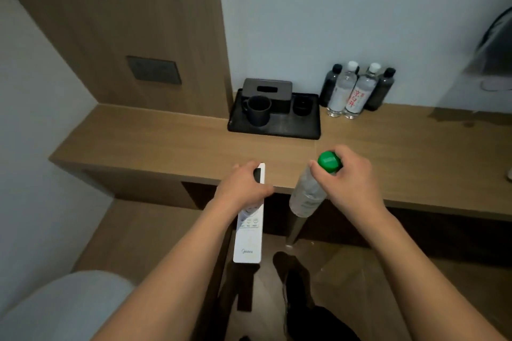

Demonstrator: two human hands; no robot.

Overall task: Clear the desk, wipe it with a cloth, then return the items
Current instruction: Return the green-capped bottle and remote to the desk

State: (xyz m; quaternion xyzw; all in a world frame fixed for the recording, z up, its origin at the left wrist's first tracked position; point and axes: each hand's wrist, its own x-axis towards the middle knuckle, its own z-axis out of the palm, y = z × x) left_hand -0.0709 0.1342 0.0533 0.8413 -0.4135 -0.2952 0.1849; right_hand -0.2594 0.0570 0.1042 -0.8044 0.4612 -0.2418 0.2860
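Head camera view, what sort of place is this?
Probably a hotel room: a black tray with a mug and tissue box, a row of bottles against the wall, a wall-mounted wooden desk.

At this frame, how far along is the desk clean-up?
No cloth shows, so wiping can't be judged. In hand: left hand grips the white remote, right hand the green-capped bottle. Still on the desk: black tray and four bottles.
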